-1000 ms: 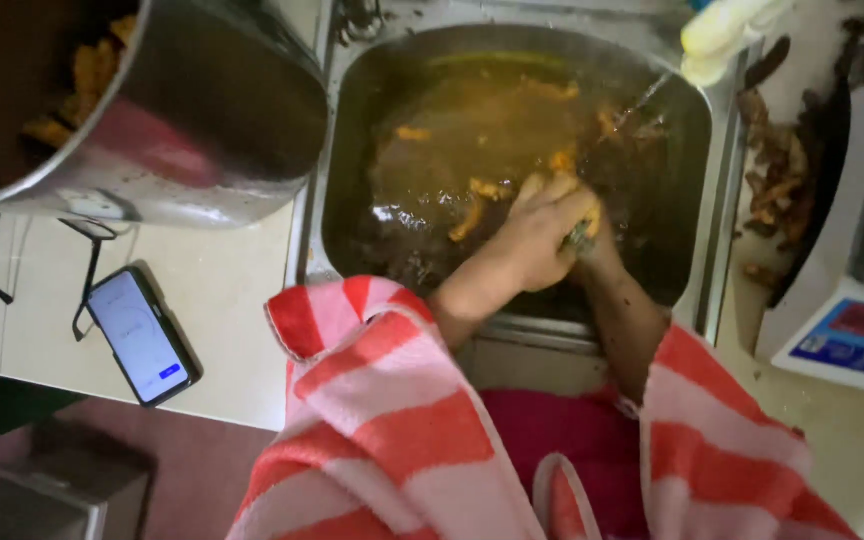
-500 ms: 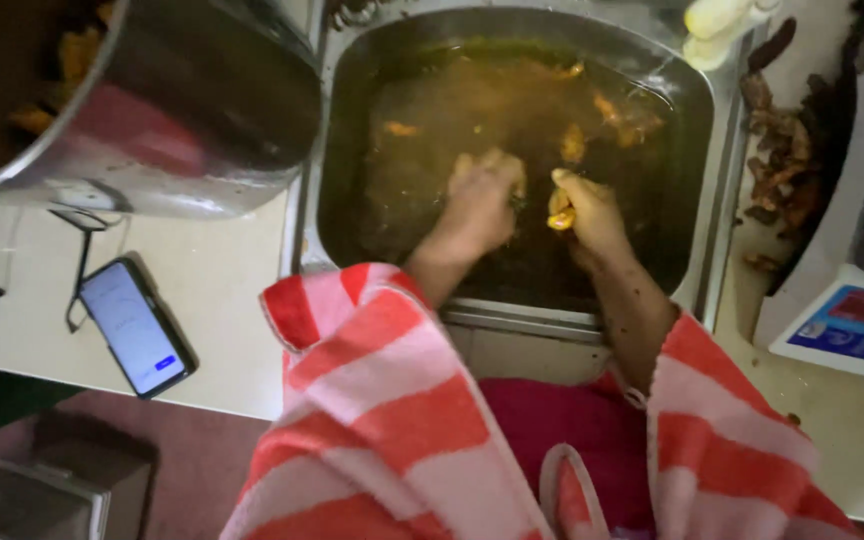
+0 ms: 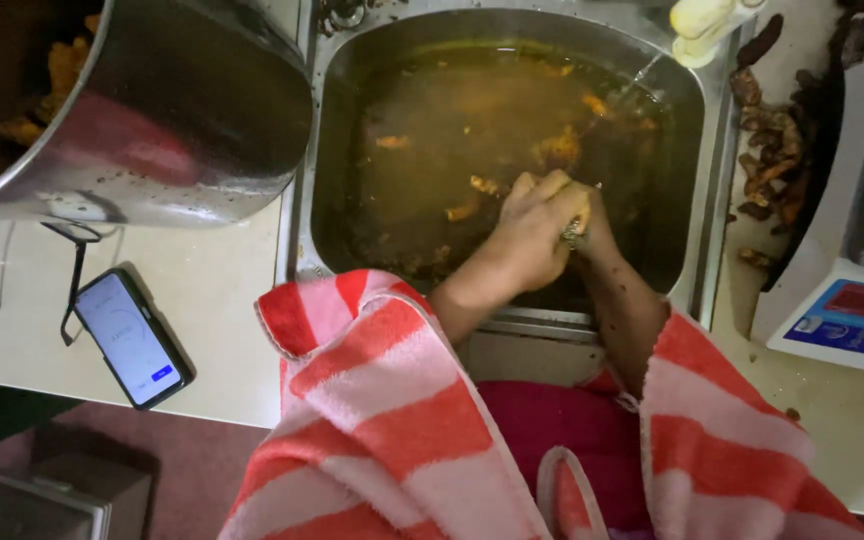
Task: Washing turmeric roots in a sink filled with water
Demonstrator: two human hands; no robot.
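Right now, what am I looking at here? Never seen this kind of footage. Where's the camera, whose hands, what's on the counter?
There is no machine here: a person works with bare hands, and the single picture comes from a camera on their head, looking straight down. The red and pink striped sleeves are the person's own arms.

Both hands are pressed together over a steel sink full of murky brown water with orange pieces floating in it. The left hand lies on top; the right hand is mostly hidden beneath it, so what they hold cannot be made out. A thin stream of water falls from the tap.

To the left stands a large steel pot, with a smartphone lying screen up. To the right are dark peelings and a weighing scale.
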